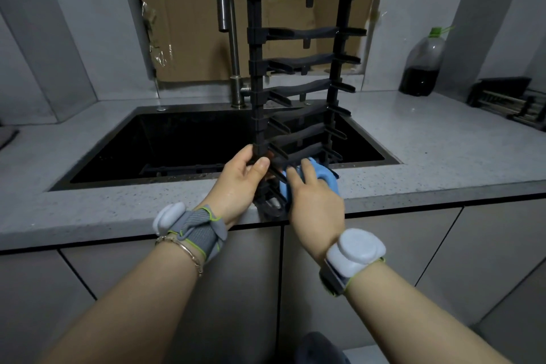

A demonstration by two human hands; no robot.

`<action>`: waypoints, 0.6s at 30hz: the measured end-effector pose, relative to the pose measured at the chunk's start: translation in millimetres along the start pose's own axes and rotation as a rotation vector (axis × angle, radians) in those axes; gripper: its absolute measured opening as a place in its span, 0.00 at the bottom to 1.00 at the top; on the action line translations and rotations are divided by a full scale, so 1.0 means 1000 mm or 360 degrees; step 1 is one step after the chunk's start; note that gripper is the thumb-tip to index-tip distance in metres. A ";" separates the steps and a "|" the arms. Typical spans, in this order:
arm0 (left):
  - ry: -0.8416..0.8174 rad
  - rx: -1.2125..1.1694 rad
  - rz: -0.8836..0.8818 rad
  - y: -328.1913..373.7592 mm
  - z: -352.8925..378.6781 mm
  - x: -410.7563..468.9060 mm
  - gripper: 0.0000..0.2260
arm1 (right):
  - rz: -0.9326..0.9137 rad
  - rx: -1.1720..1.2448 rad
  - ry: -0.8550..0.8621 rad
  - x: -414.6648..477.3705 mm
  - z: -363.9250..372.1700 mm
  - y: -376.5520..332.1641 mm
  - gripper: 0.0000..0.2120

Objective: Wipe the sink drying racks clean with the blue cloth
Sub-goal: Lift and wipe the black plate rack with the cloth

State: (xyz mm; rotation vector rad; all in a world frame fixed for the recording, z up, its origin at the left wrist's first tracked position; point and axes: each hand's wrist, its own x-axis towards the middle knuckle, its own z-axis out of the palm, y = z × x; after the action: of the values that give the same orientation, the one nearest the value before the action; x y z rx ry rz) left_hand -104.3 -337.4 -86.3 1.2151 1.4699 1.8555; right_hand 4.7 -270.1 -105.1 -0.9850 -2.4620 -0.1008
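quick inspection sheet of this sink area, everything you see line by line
surface: grey speckled stone countertop around a black sunken sink
job's things: black slatted drying rack held upright on the counter strip in front of the sink; blue cloth against its lowest slats
clutter: clear plastic bottle with a green cap and dark liquid, back right; dark rolled rack at far right
grippers: left hand grips the rack's left rail; right hand presses the cloth with straight fingers, thumb hidden
cables: nothing seen
surroundings: steel gooseneck tap, brown cardboard sheet on the wall behind, grey cabinet doors below
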 end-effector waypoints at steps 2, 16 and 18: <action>0.0016 0.0033 0.0018 -0.001 0.000 0.000 0.10 | 0.0029 0.0306 -0.0118 0.001 0.004 0.002 0.24; 0.0102 0.0015 0.0044 -0.005 -0.002 0.002 0.11 | -0.0565 0.0512 -0.0384 -0.001 -0.021 0.008 0.30; 0.0107 0.0072 0.0055 -0.003 -0.002 0.001 0.11 | -0.0515 0.0213 -0.0461 0.002 -0.025 0.016 0.31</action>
State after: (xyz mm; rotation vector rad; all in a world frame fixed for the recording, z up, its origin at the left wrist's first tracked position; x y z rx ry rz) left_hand -106.8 -336.2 -88.7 1.2173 1.5440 1.9127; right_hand 24.7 -262.9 -83.5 -0.5709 -2.8338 0.1072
